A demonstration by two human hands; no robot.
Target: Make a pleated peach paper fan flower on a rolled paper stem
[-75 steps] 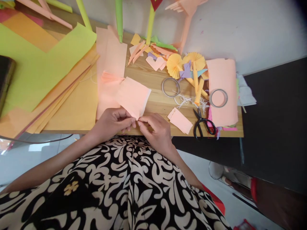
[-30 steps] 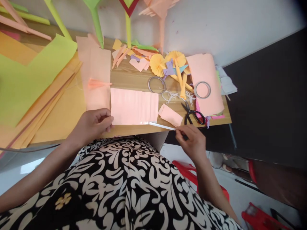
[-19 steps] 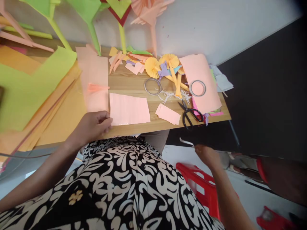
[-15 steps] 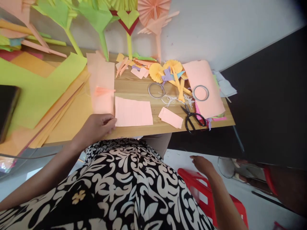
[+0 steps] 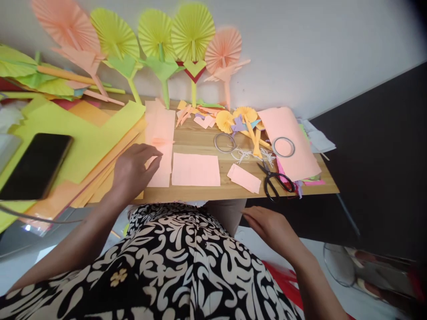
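Over the long pink paper strip (image 5: pixel 163 122), my left hand (image 5: pixel 135 169) has its thumb and forefinger apart, with nothing between them. Just right of it a pink rectangular sheet (image 5: pixel 196 170) lies flat. Smaller pink pieces (image 5: pixel 245 178) are stacked slightly askew near the front edge, beside black scissors (image 5: pixel 278 182). My right hand (image 5: pixel 268 226) is below the table's front edge, palm side hidden, fingers together and pointing left; whether it holds anything does not show.
Pleated paper fans (image 5: pixel 193 33) lean on the wall. A phone (image 5: pixel 36 164) lies on yellow and orange sheets at left. Two rings of tape (image 5: pixel 225 143), string (image 5: pixel 243 154) and a pink sheet (image 5: pixel 300 155) are at right. A red stool (image 5: pixel 283 284) stands below.
My left hand has lifted from the pink sheet's left edge and moved up and left, its fingers spreading. My right hand has come up toward the table edge. The view has shifted.
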